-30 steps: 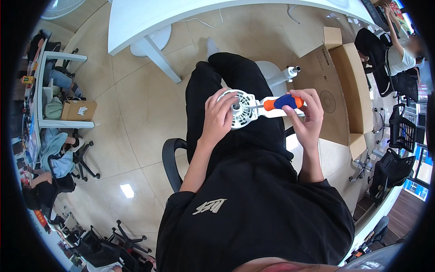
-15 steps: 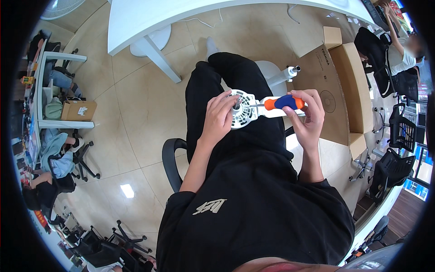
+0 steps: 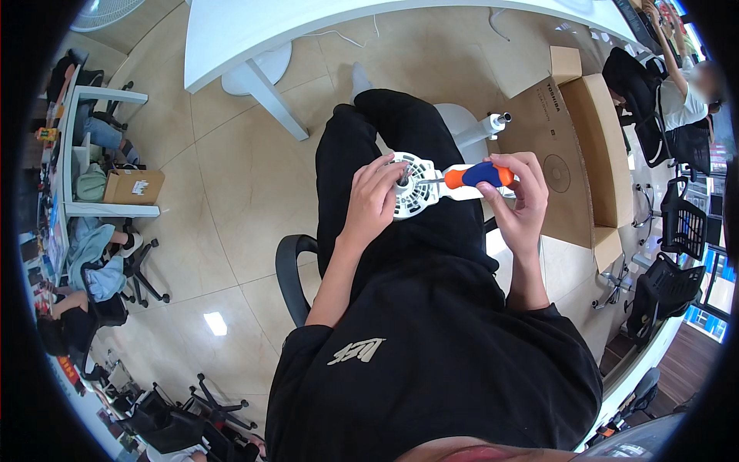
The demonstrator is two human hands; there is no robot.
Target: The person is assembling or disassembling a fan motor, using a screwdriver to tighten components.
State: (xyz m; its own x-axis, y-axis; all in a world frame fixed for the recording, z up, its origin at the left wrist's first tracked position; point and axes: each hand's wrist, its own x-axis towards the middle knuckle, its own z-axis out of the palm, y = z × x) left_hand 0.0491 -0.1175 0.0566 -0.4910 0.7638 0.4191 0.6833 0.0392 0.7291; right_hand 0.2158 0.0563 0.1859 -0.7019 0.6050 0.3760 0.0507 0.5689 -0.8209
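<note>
On my lap lies a white fan motor unit (image 3: 416,202), with a round slotted face, a metal shaft at its centre and a white neck pointing right. My left hand (image 3: 372,196) grips the left side of that face, its fingertips beside the shaft. In my right hand (image 3: 525,202) is a screwdriver (image 3: 481,175) with an orange and blue handle, pinched between thumb and fingers. Its metal blade points left across the slotted face, and the tip sits close to the shaft. Whether the tip touches anything is too small to tell.
Right of my legs stands an open cardboard box (image 3: 570,154). A white fan stand (image 3: 481,129) with an upright pole is just beyond the motor unit. Ahead is a white table (image 3: 269,31). A co-worker (image 3: 685,96) sits at far right; others sit along the left.
The screwdriver and my right hand have shifted slightly left, bringing the blade further over the slotted face. My left hand and the motor unit have hardly moved.
</note>
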